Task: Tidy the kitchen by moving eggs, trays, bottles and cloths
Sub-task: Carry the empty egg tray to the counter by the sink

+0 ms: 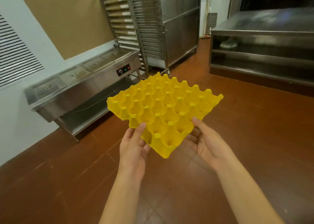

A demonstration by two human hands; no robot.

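- A yellow egg tray (165, 108) is held in the air over the floor, at the middle of the view, cups facing up and holding nothing, one corner pointing toward the person.
- The left hand (134, 149) grasps the tray's near-left edge, thumb on top and fingers underneath.
- The right hand (206, 142) grasps the near-right edge the same way, thumb on the upper surface and fingers curled below.
- Under the tray and both forearms lies a reddish-brown tiled floor (68, 181).
- To the left, against the pale wall, stands a steel food warmer (81, 87) with lidded wells along its top and a small control panel with a dial and green and red lights.
- Just beyond it, farther away, is a tall tray rack (136, 24) with many slots, and beside that a steel cabinet (181, 28).
- On the far right is a steel tabletop (265, 24) with open shelves beneath; something rounded sits on the upper shelf, too blurred to identify.
- A louvred vent (15, 53) is set in the wall at the far left.
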